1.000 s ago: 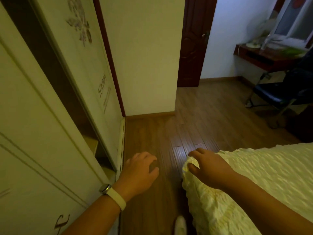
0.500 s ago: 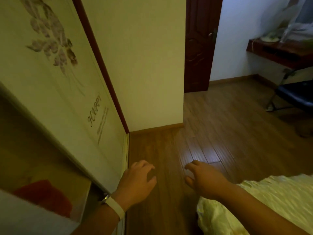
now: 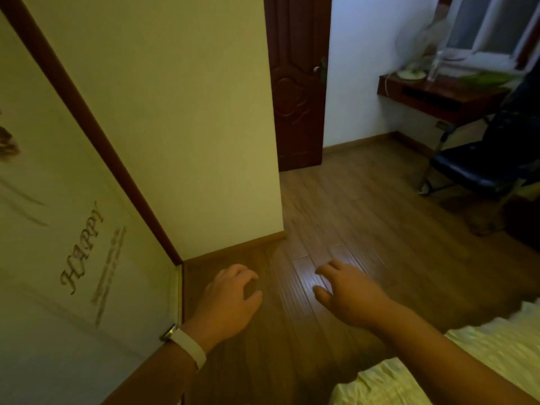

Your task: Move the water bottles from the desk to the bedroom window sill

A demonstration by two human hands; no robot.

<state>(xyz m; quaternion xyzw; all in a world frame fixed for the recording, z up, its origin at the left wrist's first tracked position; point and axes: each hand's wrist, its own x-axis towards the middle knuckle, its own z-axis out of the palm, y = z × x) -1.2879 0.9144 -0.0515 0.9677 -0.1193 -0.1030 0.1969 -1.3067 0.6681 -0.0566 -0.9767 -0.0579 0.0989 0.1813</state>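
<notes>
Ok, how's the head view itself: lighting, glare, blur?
Head view: dim, yellowish light near the wardrobe door, cooler by the window; glare patch on the floor between the left hand and right hand; desk and clear bottle look soft; wide-angle bends straight edges.

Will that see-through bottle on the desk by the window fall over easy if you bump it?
Probably, yes. The bottle stands upright on the desk and looks tall and thin, so a bump could tip it. It looks clear, maybe plastic, so likely light unless full. Too far and blurry to see how full.
</notes>
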